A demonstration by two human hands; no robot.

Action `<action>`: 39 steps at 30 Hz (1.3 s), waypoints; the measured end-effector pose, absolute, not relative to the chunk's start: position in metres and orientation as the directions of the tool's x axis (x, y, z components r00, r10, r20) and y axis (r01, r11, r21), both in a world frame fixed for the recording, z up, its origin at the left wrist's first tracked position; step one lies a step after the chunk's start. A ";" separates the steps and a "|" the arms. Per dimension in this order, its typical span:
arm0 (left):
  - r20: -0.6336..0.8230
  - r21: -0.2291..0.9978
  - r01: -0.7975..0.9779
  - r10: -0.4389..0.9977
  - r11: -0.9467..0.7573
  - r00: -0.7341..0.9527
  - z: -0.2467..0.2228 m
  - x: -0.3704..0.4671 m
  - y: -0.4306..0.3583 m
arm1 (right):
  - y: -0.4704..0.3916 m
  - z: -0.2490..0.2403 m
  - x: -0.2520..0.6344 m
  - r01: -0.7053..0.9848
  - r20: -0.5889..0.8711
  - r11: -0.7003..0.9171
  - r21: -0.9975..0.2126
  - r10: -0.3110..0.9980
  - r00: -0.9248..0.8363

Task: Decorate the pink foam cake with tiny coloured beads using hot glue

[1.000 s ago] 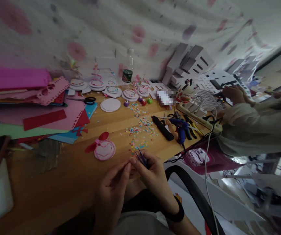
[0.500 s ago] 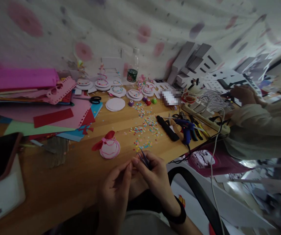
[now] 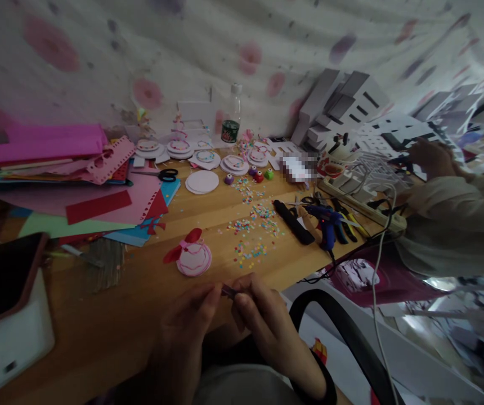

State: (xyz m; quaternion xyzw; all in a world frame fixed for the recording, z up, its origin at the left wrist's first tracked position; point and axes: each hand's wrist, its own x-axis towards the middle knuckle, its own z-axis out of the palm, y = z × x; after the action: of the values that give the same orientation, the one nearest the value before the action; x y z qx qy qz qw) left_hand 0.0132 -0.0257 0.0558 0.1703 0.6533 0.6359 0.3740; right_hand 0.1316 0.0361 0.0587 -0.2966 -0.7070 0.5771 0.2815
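Near the table's front edge, my right hand (image 3: pixel 259 315) is closed around dark tweezers (image 3: pixel 228 291). Their tips point left to the fingertips of my left hand (image 3: pixel 191 315). Thumb and forefinger of that left hand are pinched together; whatever lies between them is too small or hidden to make out. Just beyond my hands lies a round pink-and-white paper disc (image 3: pixel 193 259), edged with wavy pink trim and topped by a red bow (image 3: pixel 185 246). Small multicoloured confetti pieces (image 3: pixel 250 253) are scattered to the right of the disc.
Stacked coloured paper (image 3: pixel 98 191), scissors (image 3: pixel 167 175) and a phone (image 3: pixel 8 275) are on the left. Decorated white discs (image 3: pixel 205 158) and a bottle (image 3: pixel 231 121) line the back. A glue gun (image 3: pixel 326 222) and cables lie right. Another person's sleeve (image 3: pixel 440 219) is at far right.
My right hand has turned the tweezers from pointing up to pointing left at my left fingertips. Both hands sit slightly lower. The view has shifted a little; the disc with the bow stays put.
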 end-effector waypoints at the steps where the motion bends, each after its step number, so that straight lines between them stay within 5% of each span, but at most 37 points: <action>1: -0.294 0.951 -0.272 0.694 0.144 -0.657 0.057 0.013 -0.027 | 0.037 0.059 0.132 0.107 0.063 0.178 -0.978 0.744 -0.665; 17: -0.245 0.970 -0.181 0.659 0.165 -0.711 0.080 0.018 -0.037 | 0.037 0.067 0.137 0.201 0.302 0.535 -0.821 0.704 -0.643; 25: -0.233 0.972 -0.206 0.608 0.116 -0.759 0.065 0.013 -0.034 | 0.040 0.062 0.128 0.225 0.158 0.372 -0.900 0.761 -0.629; 32: 0.031 0.997 0.059 0.432 0.051 -0.901 0.000 -0.031 -0.012 | 0.050 0.057 0.094 0.195 0.058 0.194 -0.961 0.836 -0.545; 39: 0.143 0.939 0.320 0.702 0.126 -0.698 -0.013 -0.051 -0.004 | 0.055 0.043 0.080 0.201 0.002 0.118 -0.972 0.868 -0.496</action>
State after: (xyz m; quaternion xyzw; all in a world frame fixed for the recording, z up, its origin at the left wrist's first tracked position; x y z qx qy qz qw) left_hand -0.0508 -0.0040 -0.0134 0.3496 0.7307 0.5611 0.1703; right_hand 0.0802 0.0547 0.0433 -0.3933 -0.6796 0.5352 0.3115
